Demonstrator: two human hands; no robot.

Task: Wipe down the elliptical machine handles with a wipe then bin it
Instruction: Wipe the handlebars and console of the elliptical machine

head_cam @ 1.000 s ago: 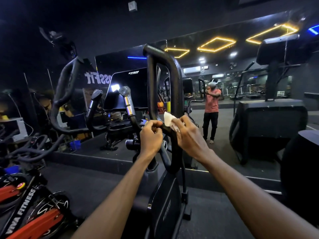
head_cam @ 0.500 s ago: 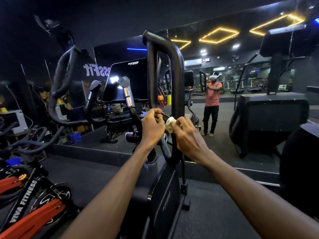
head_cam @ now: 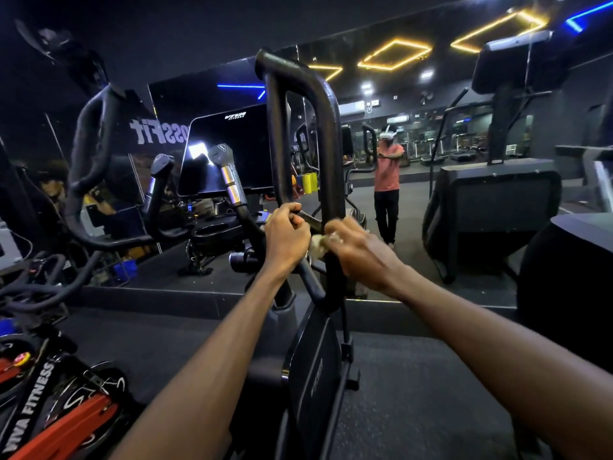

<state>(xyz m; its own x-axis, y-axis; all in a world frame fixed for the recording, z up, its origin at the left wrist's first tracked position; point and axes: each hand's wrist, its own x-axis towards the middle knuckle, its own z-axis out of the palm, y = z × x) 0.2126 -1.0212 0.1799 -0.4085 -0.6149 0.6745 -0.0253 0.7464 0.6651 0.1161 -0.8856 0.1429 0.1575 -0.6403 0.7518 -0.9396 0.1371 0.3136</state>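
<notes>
The elliptical's black loop handle [head_cam: 326,127] rises in the middle of the view, its two bars joined at the top. My left hand [head_cam: 287,237] grips the lower part of the left bar. My right hand [head_cam: 360,252] holds a crumpled white wipe [head_cam: 317,244] against the lower part of the right bar; only a small bit of the wipe shows between my hands. A second curved black handle [head_cam: 88,134] stands to the left.
The machine's console screen [head_cam: 229,147] sits behind the handle, with short silver-banded grips [head_cam: 229,179] before it. A red spin bike [head_cam: 49,410] is at lower left. A mirror wall ahead reflects a person. A black machine [head_cam: 491,210] stands to the right.
The wipe was spread and higher on the right bar; my right hand has bunched it and slid it down. My left hand has kept its grip.
</notes>
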